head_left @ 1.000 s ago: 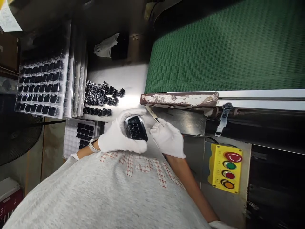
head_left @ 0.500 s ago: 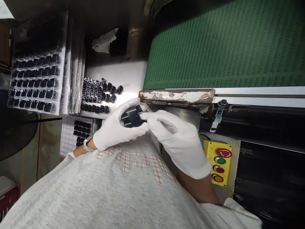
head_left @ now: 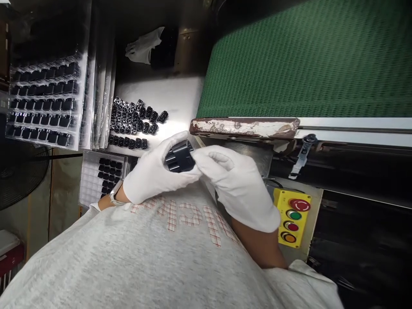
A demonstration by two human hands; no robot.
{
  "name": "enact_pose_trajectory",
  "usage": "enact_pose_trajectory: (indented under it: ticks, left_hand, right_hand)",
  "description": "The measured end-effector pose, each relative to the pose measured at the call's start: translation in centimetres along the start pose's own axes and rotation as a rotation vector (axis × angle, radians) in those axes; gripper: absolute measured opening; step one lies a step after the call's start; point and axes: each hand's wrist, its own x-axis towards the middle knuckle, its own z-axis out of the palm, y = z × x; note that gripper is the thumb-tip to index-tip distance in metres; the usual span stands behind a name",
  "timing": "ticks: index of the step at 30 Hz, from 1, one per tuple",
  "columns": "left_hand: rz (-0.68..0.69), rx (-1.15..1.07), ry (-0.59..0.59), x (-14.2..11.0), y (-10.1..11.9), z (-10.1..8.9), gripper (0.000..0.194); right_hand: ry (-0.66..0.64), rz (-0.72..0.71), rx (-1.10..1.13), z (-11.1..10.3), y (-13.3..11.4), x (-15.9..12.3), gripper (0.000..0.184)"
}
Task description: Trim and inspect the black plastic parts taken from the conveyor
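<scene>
Both my hands wear white gloves and meet in front of my chest. My left hand (head_left: 151,174) is wrapped round a black plastic connector block (head_left: 179,158). My right hand (head_left: 240,186) reaches in from the right, its thumb and fingertips pressed on the block's right end. On the steel table (head_left: 180,98) behind them lie several rows of small black connectors (head_left: 133,122).
A green conveyor belt (head_left: 305,60) runs at the upper right with a worn rusty edge rail (head_left: 241,127). A yellow button box (head_left: 291,216) sits lower right. Clear trays of black parts (head_left: 45,103) stand left, another tray (head_left: 103,174) below. A spare white glove (head_left: 143,45) lies at the back.
My right hand has left the thin tool on the table and moved onto the black block. My left hand turned the block from face-up to sideways.
</scene>
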Motion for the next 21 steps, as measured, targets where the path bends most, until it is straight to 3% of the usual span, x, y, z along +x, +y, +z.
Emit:
enact_pose_trajectory:
  ticks: [3, 10, 21]
  left_hand:
    - [0.073, 0.14, 0.044, -0.2, 0.0, -0.1, 0.058]
    - [0.078, 0.28, 0.139, -0.5, 0.6, -0.1, 0.051]
    - [0.325, 0.483, 0.221, -0.4, 0.0, 0.1, 0.044]
  right_hand:
    - [-0.038, 0.065, 0.109, 0.1, -0.1, 0.1, 0.03]
    - [-0.085, 0.242, 0.334, 0.7, -1.0, 0.1, 0.035]
    - [-0.117, 0.119, 0.227, 0.7, 0.0, 0.5, 0.02]
